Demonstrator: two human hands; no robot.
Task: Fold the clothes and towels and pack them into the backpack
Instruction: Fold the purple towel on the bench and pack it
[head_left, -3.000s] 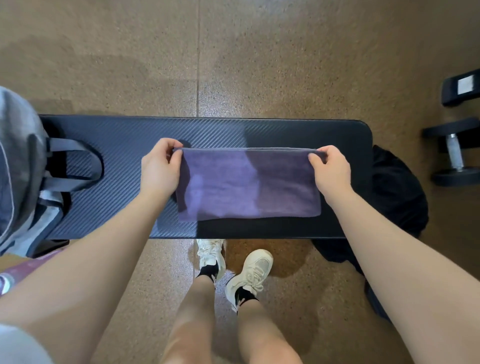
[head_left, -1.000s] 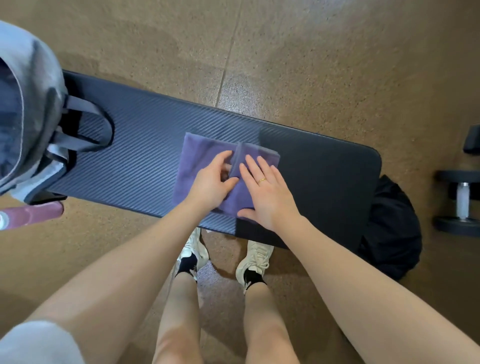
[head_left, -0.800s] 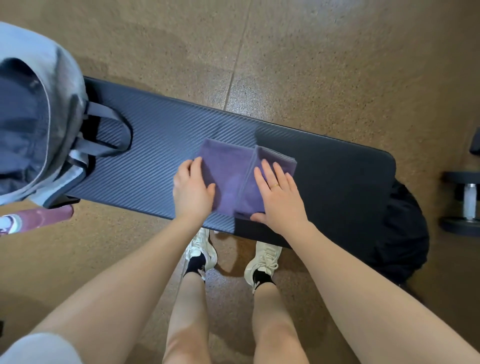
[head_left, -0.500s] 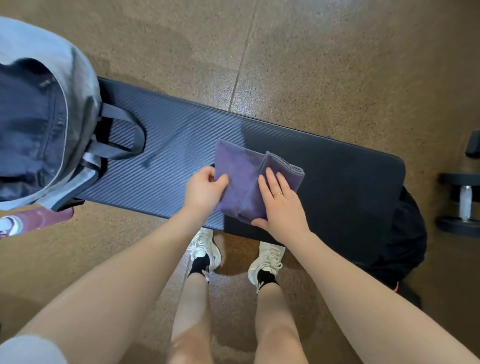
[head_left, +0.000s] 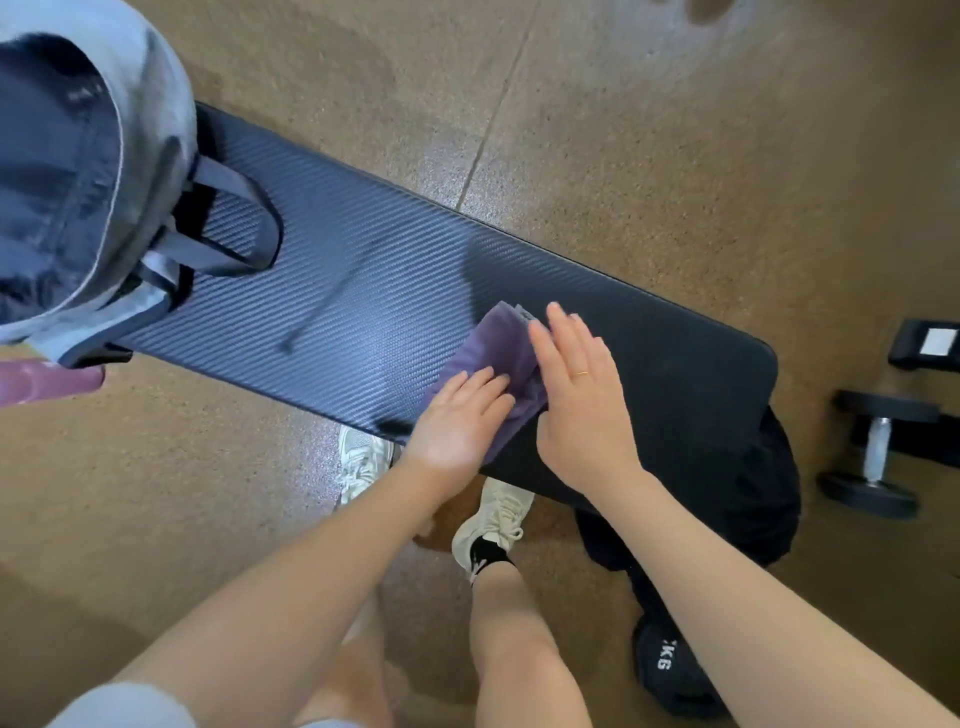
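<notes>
Since half a second ago our left hand (head_left: 457, 421) has flattened beside the spread right hand (head_left: 576, 395) on the folded towel (head_left: 493, 343) on the desk (head_left: 363, 291); press evenly before lifting.

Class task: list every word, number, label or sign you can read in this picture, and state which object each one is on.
"KG" in white letters, on the round black weight on the floor at the lower right; any figure before it is cut off and unreadable.
White rectangular label on the black dumbbell end at the right edge: blank or too blurred to read.
Nothing readable on the purple folded towel, the grey backpack or the black padded bench.
</notes>
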